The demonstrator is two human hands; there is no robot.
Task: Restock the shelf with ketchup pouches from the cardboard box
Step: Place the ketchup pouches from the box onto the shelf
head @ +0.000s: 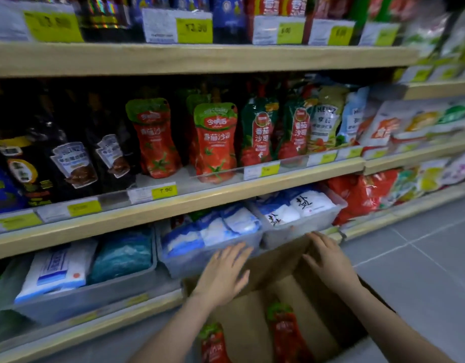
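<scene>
Shelf (173, 203) w/ pouches (215, 142), tiled floor (422, 258)

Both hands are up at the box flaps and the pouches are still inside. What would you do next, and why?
Probably lower the right hand from the flap to grip the nearer pouch. Both hands hold nothing, the box stands open with two pouches showing, and the shelf has a gap beside its matching ketchup.

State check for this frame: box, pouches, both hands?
Brown cardboard box: open, flaps up.
Red ketchup pouches in box: two visible, untouched.
Red ketchup pouches on middle shelf: upright.
Left hand: open, on flap.
Right hand: open, on flap.
</scene>
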